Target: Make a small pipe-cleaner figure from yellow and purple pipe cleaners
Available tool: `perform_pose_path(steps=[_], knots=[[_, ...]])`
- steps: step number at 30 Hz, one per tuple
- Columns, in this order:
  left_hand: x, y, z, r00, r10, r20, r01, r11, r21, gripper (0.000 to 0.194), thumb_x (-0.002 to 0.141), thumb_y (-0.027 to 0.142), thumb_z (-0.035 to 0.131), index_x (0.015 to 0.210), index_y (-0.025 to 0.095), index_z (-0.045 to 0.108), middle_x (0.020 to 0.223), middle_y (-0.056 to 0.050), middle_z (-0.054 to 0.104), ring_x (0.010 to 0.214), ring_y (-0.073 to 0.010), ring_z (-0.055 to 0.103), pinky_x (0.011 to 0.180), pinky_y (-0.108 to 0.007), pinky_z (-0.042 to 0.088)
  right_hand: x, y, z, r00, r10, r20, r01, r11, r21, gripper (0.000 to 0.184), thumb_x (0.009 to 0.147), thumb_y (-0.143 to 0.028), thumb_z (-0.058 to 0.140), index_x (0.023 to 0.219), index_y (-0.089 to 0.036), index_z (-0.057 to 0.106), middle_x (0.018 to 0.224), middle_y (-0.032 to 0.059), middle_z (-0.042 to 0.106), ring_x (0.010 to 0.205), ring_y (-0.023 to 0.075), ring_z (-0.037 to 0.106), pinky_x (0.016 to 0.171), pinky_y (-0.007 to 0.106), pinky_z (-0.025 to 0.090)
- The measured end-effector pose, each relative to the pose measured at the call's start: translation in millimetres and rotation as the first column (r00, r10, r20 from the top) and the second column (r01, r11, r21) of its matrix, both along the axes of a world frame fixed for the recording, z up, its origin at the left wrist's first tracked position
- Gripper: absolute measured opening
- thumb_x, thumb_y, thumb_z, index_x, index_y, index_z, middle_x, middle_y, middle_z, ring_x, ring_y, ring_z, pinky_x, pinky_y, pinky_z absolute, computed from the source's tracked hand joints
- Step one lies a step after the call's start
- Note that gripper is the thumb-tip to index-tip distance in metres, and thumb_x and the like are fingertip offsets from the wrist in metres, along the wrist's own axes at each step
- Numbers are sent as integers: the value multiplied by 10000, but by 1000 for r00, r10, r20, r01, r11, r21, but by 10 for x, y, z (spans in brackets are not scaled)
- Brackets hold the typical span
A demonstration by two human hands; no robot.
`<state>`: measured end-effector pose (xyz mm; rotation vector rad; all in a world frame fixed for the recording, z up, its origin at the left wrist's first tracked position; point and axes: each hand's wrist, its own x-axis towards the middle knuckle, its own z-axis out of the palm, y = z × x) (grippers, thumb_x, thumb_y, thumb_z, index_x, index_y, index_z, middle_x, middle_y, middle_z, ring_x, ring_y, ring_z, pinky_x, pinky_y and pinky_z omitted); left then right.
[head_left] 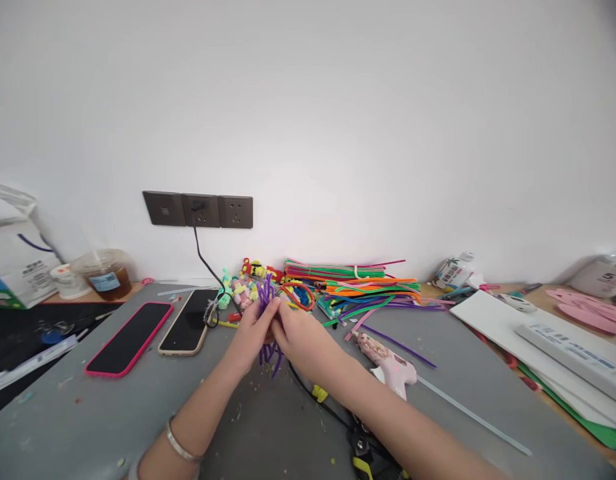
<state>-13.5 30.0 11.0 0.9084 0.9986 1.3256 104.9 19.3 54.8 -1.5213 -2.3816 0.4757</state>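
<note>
A small bunch of purple pipe cleaners [266, 291] is pinched between my two hands, with ends sticking out above and below the fingers. My left hand [253, 333] closes on it from the left, thumb upward. From the right, my right hand [294, 325] presses against the same bunch, its fingertips meeting the left ones. The middle of the bunch is hidden by my fingers. Just behind the hands lie small pastel figures [238, 291] and a heap of coloured pipe cleaners [368, 290]. A pink glue gun [388, 363] rests to the right of my right forearm.
Two phones, one pink-cased [131, 339] and one light-cased [189, 323], lie at left. Black-and-yellow pliers [361, 447] lie partly under my right forearm. A drink cup [105, 275] stands by the wall below the sockets [198, 210]. White boards [503, 340] lie at right.
</note>
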Motion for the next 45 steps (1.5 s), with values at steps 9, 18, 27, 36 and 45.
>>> perform_pose_path(steps=[9,18,27,36,45], knots=[[110,-71,194,914,181,363,-114,973,-200,215,686,282,793,756,161,629,672,33,649,620,-113,603,557,-199,457,62,-91,36,987,38,-157,-30,998,52,41,953,-234,524,971,-204,546,774,33,647,681,199,611,561,255,297],[213,-194,181,920,41,390,7,993,-120,413,581,425,890,764,164,629,621,46,631,533,-95,552,483,-183,398,55,-99,17,997,-74,12,70,982,174,187,1006,-274,416,991,-186,580,860,96,729,715,214,667,545,280,274],[175,-116,162,884,149,443,-18,958,-287,168,775,231,709,692,154,585,609,41,597,526,-93,555,505,-202,439,176,-112,60,990,137,-38,-127,972,199,126,954,-287,536,1033,-193,562,937,70,688,801,206,637,606,269,340],[62,-56,204,875,33,484,7,997,-80,335,884,346,663,698,180,439,513,104,367,397,-31,325,433,-149,357,410,-52,228,899,69,-432,-48,997,60,213,973,-342,471,834,-209,561,668,-31,521,584,126,437,549,251,285],[145,-229,179,857,-496,142,511,854,-101,530,728,517,726,641,223,294,487,140,196,406,-17,83,389,-163,85,493,-22,162,793,100,-602,-242,957,-159,321,832,-486,667,778,-201,529,618,-76,340,567,105,312,511,241,257]])
